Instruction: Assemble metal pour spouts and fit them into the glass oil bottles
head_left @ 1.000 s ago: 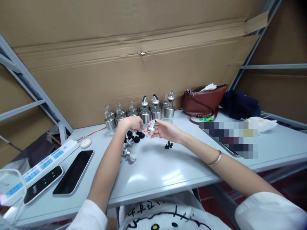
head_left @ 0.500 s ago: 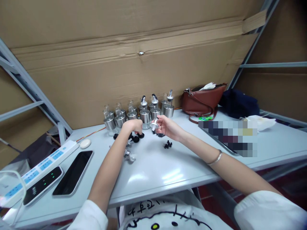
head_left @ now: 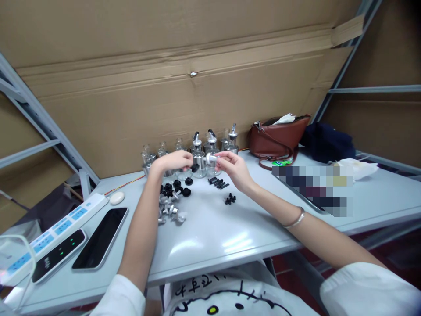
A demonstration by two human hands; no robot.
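Note:
Between the fingertips of my left hand (head_left: 179, 160) is a black stopper (head_left: 195, 168), lifted off the table. My right hand (head_left: 232, 166) pinches a silver pourer spout (head_left: 211, 159), its end turned toward the stopper; the two parts are a small gap apart. Behind the hands stand glass bottles (head_left: 198, 161) with steel sleeves, a few topped with silver pourers. Below my left hand lie loose black stoppers (head_left: 177, 188) and a heap of silver pourer spouts (head_left: 169, 207). Small black flaps (head_left: 219, 182) and tiny black caps (head_left: 230, 199) lie near my right hand.
A brown handbag (head_left: 279, 137) and dark cloth (head_left: 329, 142) sit at the back right, with a blurred-out flat item nearer. On the left are a phone (head_left: 100, 238), a power strip (head_left: 61, 228) and a round white case (head_left: 116, 198). Cardboard (head_left: 184, 109) walls the back.
My left hand has risen from the pile with a black stopper. My right hand has turned the pourer spout sideways, and the two hands hold their parts close together.

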